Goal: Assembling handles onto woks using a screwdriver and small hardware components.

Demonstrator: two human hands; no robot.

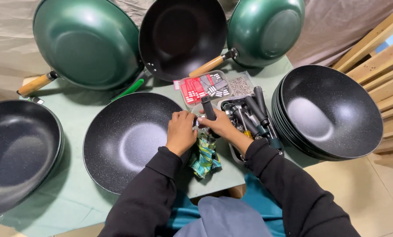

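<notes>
1. Our left hand [180, 131] pinches the right rim of the pan [128, 142] at the desk's [69, 193] near edge.
2. Our right hand [220, 127] grips a black handle [208, 108], long axis pointing away from us.
3. Pans crowd every side; a tray [253, 118] sits right.

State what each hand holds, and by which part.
The right hand holds a black pan handle near its lower end. The left hand is at the speckled pan's rim; its grip is hidden.

Far-left pan [21, 153] cut off by frame edge; small part between the fingers [192, 120] hidden, unidentifiable.
</notes>
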